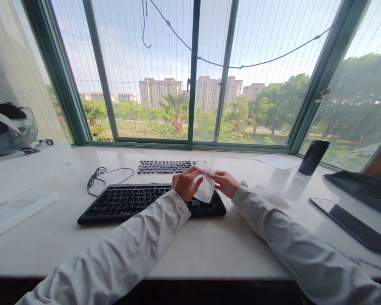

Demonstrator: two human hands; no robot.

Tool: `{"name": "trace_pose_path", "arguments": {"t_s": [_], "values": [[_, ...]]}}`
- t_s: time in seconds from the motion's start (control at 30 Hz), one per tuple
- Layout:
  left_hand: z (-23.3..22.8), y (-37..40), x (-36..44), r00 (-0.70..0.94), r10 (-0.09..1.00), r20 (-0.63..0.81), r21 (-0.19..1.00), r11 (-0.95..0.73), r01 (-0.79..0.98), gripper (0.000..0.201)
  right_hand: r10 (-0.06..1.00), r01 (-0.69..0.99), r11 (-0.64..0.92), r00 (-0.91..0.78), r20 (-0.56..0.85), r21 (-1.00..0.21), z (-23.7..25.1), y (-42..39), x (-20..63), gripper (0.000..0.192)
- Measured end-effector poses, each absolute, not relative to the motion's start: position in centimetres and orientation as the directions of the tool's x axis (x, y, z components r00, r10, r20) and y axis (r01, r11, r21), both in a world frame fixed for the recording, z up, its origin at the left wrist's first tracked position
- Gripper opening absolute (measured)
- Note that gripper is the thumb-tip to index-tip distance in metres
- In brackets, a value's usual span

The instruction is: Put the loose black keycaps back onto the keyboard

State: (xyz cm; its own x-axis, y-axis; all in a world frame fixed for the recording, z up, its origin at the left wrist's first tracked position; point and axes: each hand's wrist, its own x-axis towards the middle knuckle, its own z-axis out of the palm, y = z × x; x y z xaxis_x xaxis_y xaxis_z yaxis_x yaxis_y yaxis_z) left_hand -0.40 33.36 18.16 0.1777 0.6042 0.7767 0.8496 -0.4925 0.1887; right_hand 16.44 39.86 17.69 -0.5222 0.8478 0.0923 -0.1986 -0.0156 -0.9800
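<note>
Head view looks down on a white wipe [205, 188] held up between both hands, just above the right end of the near keyboard [130, 202]. Left hand [186, 183] pinches the wipe's left edge, its fingers curled around the sheet with the thumb on top. Right hand [226, 183] grips the opposite edge at the top corner, its fingers closed on the sheet as well. Held from two sides like this, the wipe hangs stretched and partly spread, which looks like a way of opening or folding it clear of the keys. Both forearms, in pale sleeves, reach forward from the near edge of the counter [190, 250] and angle in toward each other, wrists low, the right one resting just beside the keyboard's right end.

Behind the near keyboard lies a second keyboard [165, 166], and a coiled cable [97, 178] sits at its left. Well to its right stand a dark cup [313, 157] and a phone [349, 224], face up.
</note>
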Motion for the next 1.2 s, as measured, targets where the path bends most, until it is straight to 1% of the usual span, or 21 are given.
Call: {"name": "trace_pose_path", "arguments": {"t_s": [0.1,0.2,0.33,0.53,0.63,0.8,0.9,1.03,1.2], "values": [[18.27,33.21,-0.38,0.183,0.616,0.766,0.179,-0.478,0.860,0.021,0.863,-0.222,-0.032,-0.497,0.085,-0.974,17.48,39.99,16.44,0.024],[18.37,33.09,-0.33,0.171,0.615,0.770,0.187,-0.473,0.861,0.022,0.859,-0.221,-0.041,-0.506,0.079,-0.975,17.31,40.04,16.37,0.024],[18.46,33.05,-0.21,0.135,0.611,0.780,0.216,-0.466,0.858,0.024,0.837,-0.224,-0.058,-0.543,0.075,-0.973,17.30,39.92,16.23,0.028],[18.73,32.93,0.02,0.062,0.623,0.780,0.277,-0.432,0.858,0.033,0.807,-0.253,-0.056,-0.581,0.105,-0.966,17.61,39.42,16.13,0.028],[18.76,32.94,0.00,0.054,0.625,0.778,0.286,-0.431,0.856,0.031,0.816,-0.255,-0.008,-0.561,0.141,-0.967,17.47,39.54,16.10,0.029],[18.59,33.20,-0.18,0.072,0.633,0.771,0.262,-0.419,0.869,0.031,0.861,-0.185,0.080,-0.483,0.162,-0.979,17.29,39.81,16.02,0.031],[18.52,33.30,-0.16,0.082,0.636,0.767,0.251,-0.415,0.875,0.032,0.879,-0.187,0.116,-0.437,0.188,-0.975,17.54,39.56,15.90,0.030],[18.51,33.29,-0.06,0.084,0.637,0.766,0.247,-0.413,0.877,0.037,0.862,-0.222,0.166,-0.440,0.251,-0.961,17.78,39.26,15.86,0.031],[18.44,33.40,-0.10,0.086,0.638,0.765,0.259,-0.426,0.867,0.040,0.853,-0.132,0.241,-0.444,0.275,-0.961,17.35,39.72,16.05,0.038]]}}
